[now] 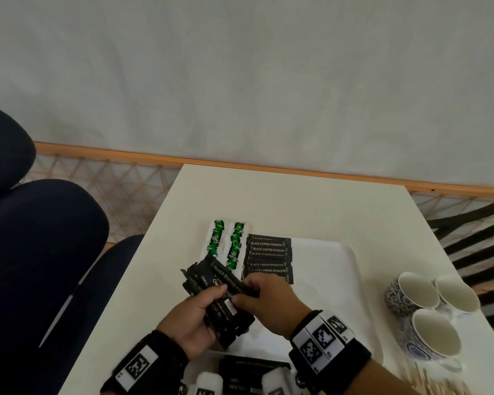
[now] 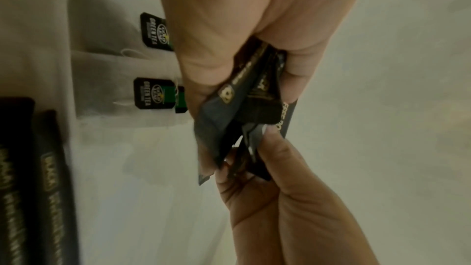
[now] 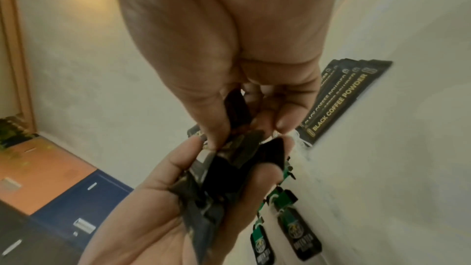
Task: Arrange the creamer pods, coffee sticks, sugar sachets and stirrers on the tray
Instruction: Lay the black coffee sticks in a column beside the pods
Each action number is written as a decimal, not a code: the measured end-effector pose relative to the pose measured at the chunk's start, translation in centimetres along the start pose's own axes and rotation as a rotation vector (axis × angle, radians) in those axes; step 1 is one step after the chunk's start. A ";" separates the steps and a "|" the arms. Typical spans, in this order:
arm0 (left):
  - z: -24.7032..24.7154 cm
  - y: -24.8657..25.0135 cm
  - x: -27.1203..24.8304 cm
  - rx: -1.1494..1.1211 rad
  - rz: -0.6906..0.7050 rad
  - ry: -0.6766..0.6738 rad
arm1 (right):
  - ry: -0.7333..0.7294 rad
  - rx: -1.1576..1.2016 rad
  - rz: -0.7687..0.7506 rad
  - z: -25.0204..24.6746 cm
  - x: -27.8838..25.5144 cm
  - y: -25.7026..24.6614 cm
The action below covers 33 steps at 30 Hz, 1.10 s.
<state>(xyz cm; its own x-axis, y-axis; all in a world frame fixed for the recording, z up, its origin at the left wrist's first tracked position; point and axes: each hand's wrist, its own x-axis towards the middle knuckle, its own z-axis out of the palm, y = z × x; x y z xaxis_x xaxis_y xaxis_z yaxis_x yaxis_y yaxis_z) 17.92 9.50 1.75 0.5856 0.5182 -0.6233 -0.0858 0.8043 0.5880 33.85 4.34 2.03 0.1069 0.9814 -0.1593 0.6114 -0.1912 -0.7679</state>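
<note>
The left hand (image 1: 193,323) grips a fanned bundle of coffee sticks (image 1: 214,292); the right hand (image 1: 268,302) pinches the top stick. The laid row (image 1: 270,256) on the tray (image 1: 340,280) lies just beyond, long axes left-right, nearer the right hand.

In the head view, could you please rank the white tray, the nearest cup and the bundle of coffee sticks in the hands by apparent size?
1. White tray, clearly largest.
2. Bundle of coffee sticks and nearest cup: these look about alike, and the bundle is held up nearer the camera, so I would not rank them.
</note>
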 end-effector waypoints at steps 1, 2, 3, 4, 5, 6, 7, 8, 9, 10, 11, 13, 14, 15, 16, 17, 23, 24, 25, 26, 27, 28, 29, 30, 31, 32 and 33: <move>-0.1 -0.1 0.0 0.015 -0.012 0.014 | -0.019 -0.013 0.007 0.0 0.1 0.3; -0.1 -0.1 0.0 0.021 -0.022 0.027 | -0.039 0.002 0.021 0.0 0.1 0.5; -0.1 -0.2 0.0 0.018 -0.031 0.040 | -0.059 0.051 0.040 0.0 0.2 0.6; -0.3 -0.4 0.0 0.010 -0.036 0.051 | -0.072 0.126 0.063 -0.1 0.2 0.6; -0.4 -0.4 0.1 0.000 -0.039 0.061 | -0.078 0.208 0.092 -0.2 0.2 0.7; -0.5 -0.5 0.2 -0.015 -0.043 0.076 | -0.083 0.256 0.124 -0.5 0.1 0.9; -0.6 -0.5 0.3 -0.028 -0.047 0.093 | -0.089 0.261 0.148 -0.9 0.1 1.1; -0.7 -0.5 0.3 -0.038 -0.047 0.109 | -0.096 0.228 0.156 -1.2 0.1 1.6; -0.8 -0.5 0.4 -0.046 -0.040 0.130 | -0.102 0.178 0.153 -1.6 0.1 2.2; -0.9 -0.5 0.3 -0.049 -0.031 0.146 | -0.096 0.115 0.154 -1.8 0.2 3.1; -0.8 -0.5 0.2 -0.040 -0.032 0.159 | -0.074 0.056 0.167 -1.9 0.3 4.0; -0.8 -0.5 -0.1 -0.008 -0.055 0.169 | -0.005 -0.072 0.201 -2.2 0.6 5.8; -0.9 -0.5 0.0 -0.006 -0.066 0.174 | 0.019 -0.154 0.213 -2.2 0.7 6.7; -0.9 -0.5 -0.1 -0.013 -0.074 0.184 | 0.031 -0.235 0.223 -2.4 0.7 7.2; -0.9 -0.4 -0.1 -0.026 -0.078 0.198 | 0.033 -0.291 0.231 -2.4 0.8 7.7; -0.9 -0.4 -0.1 -0.042 -0.077 0.209 | 0.038 -0.317 0.238 -2.5 0.8 8.1; -0.9 -0.5 -0.1 -0.095 -0.060 0.223 | 0.124 -0.259 0.280 -2.1 2.1 8.7; -0.9 -0.5 -0.2 -0.101 -0.060 0.219 | 0.144 -0.254 0.286 -2.0 2.3 8.6; -0.9 -0.5 -0.3 -0.105 -0.062 0.218 | 0.164 -0.246 0.293 -2.0 2.4 8.6; -0.9 -0.5 -0.4 -0.106 -0.065 0.220 | 0.175 -0.237 0.303 -1.9 2.6 8.5; -0.9 -0.4 -0.5 -0.105 -0.066 0.224 | 0.184 -0.233 0.313 -1.8 2.7 8.5; -0.9 -0.4 -0.6 -0.100 -0.065 0.229 | 0.187 -0.232 0.323 -1.7 2.7 8.5; -0.8 -0.4 -0.7 -0.093 -0.064 0.235 | 0.190 -0.230 0.329 -1.7 2.7 8.5; -0.7 -0.4 -0.7 -0.083 -0.065 0.247 | 0.195 -0.223 0.330 -1.5 2.7 8.6; -0.7 -0.4 -0.8 -0.075 -0.066 0.259 | 0.198 -0.216 0.331 -1.4 2.7 8.6; -0.7 -0.3 -0.7 -0.069 -0.066 0.271 | 0.199 -0.209 0.329 -1.3 2.7 8.6; -0.7 -0.3 -0.7 -0.067 -0.066 0.278 | 0.191 -0.208 0.323 -1.2 2.6 8.7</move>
<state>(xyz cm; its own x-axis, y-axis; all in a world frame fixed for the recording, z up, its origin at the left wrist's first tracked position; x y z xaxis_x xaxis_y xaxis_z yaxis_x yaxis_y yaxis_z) 17.00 9.05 1.65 0.3493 0.5165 -0.7818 -0.1130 0.8515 0.5121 40.40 5.23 -4.28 0.4504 0.8604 -0.2385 0.6654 -0.5016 -0.5528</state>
